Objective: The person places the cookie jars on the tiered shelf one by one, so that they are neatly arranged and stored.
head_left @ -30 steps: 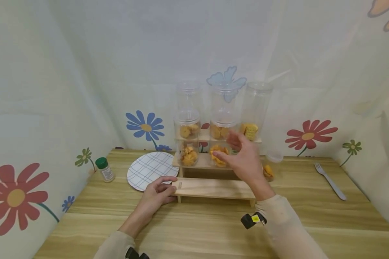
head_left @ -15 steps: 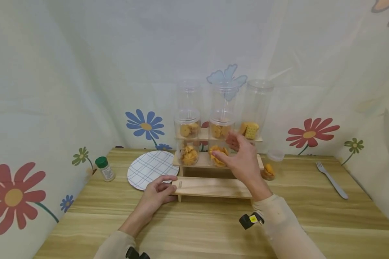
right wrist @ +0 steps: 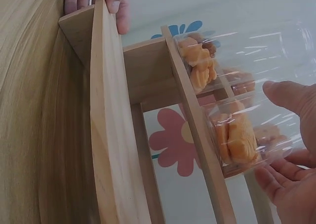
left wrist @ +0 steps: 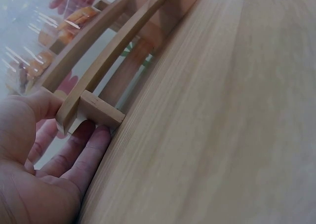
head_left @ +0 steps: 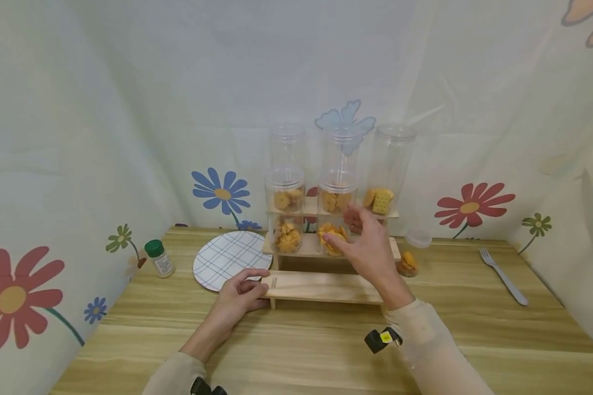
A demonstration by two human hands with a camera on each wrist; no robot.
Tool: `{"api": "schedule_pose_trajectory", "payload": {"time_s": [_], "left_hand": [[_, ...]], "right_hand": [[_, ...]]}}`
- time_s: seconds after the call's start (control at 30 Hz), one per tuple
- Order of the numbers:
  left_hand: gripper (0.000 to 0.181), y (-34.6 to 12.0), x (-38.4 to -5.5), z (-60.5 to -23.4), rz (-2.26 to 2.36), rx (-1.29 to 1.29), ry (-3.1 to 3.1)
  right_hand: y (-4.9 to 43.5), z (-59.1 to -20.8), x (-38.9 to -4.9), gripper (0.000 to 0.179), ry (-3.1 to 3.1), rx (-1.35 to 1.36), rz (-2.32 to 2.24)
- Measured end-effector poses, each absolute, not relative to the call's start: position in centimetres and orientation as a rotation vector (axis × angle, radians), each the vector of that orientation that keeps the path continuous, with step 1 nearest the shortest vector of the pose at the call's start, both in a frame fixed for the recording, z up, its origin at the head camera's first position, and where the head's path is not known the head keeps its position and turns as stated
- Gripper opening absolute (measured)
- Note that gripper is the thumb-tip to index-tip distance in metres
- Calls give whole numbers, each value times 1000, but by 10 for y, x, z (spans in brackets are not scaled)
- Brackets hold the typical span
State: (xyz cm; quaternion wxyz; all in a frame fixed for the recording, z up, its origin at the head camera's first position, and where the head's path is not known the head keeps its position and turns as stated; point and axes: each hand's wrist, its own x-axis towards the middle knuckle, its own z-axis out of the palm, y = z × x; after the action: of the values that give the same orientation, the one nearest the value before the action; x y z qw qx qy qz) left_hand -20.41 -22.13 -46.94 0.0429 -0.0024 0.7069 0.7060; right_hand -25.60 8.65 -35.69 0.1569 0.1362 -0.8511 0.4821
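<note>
In the head view my left hand (head_left: pixel 239 296) grips the left end of the stepped wooden shelf (head_left: pixel 321 286), thumb on top of the lowest board and fingers below. My right hand (head_left: pixel 370 247) holds a clear plastic jar (head_left: pixel 337 192) of orange-brown biscuits on the middle step, thumb at its front and fingers on its right side. The right wrist view shows this jar (right wrist: pixel 237 140) between thumb and fingers, upright on the shelf. Left of it stands a similar biscuit jar (head_left: pixel 286 233). The right hand's fingertips are partly hidden behind the jar.
Taller clear jars stand on the top step, one (head_left: pixel 392 153) holding crackers. A small lidded jar (head_left: pixel 410 255) is on the table right of the shelf, with a grey fork (head_left: pixel 504 277) farther right. At left are a checked plate (head_left: pixel 222 258) and a green-capped shaker (head_left: pixel 160 258).
The right hand and the jar it holds have shifted very slightly left on the middle step. My left hand keeps its place on the shelf's end.
</note>
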Motion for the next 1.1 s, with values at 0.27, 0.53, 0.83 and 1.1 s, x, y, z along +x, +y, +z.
{"api": "schedule_pose_trajectory", "payload": {"time_s": [0.27,0.53,0.83,1.1], "left_hand": [[38,-221,-204,-471,2160,-1,2160],[37,-221,-204,-470,2157,-7,2171],[37,-221,-203,-469,2149,-27,2188],[37,-221,-204,-470,2159,-13,2174]], "right_hand": [[94,-358,-252,87,-2424,363,1501],[117,-353,-245,86,-2270,429,1593],[157,-347,-231,79,-2139,485,1468],[200,-347,-225,89,-2187,436,1276]]}}
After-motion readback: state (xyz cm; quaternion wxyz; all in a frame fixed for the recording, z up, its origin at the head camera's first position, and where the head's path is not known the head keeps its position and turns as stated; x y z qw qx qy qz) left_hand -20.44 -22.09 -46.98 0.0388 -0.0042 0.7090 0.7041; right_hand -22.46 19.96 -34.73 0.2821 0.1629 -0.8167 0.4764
